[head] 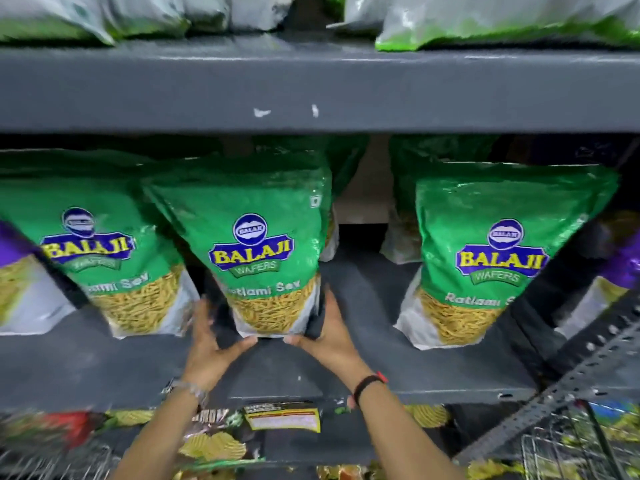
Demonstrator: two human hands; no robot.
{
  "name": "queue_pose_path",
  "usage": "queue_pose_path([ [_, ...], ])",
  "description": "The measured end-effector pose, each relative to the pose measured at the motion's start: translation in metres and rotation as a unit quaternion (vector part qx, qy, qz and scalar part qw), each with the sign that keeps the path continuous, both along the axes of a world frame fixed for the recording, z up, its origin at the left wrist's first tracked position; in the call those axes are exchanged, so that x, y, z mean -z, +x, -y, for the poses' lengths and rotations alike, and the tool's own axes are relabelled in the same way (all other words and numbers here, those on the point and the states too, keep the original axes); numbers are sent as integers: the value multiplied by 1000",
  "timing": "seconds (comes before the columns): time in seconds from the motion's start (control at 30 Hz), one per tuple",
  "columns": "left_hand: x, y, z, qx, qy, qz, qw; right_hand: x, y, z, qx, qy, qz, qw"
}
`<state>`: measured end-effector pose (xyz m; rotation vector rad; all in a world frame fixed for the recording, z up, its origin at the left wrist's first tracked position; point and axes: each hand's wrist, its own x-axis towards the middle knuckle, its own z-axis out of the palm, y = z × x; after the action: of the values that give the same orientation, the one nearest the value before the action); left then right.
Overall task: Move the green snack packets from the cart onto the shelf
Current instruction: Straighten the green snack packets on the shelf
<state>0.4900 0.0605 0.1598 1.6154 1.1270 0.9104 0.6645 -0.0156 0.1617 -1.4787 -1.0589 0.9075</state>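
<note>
A green snack packet (256, 244) stands upright in the middle of the grey shelf (367, 372). My left hand (211, 344) holds its lower left corner and my right hand (329, 334) holds its lower right corner, thumbs under the bottom edge. Another green packet (100, 244) leans just to its left, and a third green packet (498, 251) stands apart to the right. More green packets sit behind them in shadow. The wire cart (568, 448) shows at the bottom right corner.
A thick grey upper shelf (311, 88) overhangs the packets, with white-and-green bags (502, 22) on top. Purple packets (10, 268) stand at the far left and far right. A perforated metal upright (568, 375) slants across the right. Dark chip bags (214, 441) fill the shelf below.
</note>
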Motion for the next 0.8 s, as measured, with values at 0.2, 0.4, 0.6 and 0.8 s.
queue_pose_path([
  [0.2,9,25,-3,33,-4,36,999,6,5,-1,49,9,34,998],
  [0.4,14,44,16,46,18,40,998,8,32,26,41,-11,54,998],
  [0.6,13,46,22,58,32,37,997,3,33,33,48,-10,66,997],
  [0.8,13,31,35,2,77,39,996,4,-2,65,213,1,75,974],
])
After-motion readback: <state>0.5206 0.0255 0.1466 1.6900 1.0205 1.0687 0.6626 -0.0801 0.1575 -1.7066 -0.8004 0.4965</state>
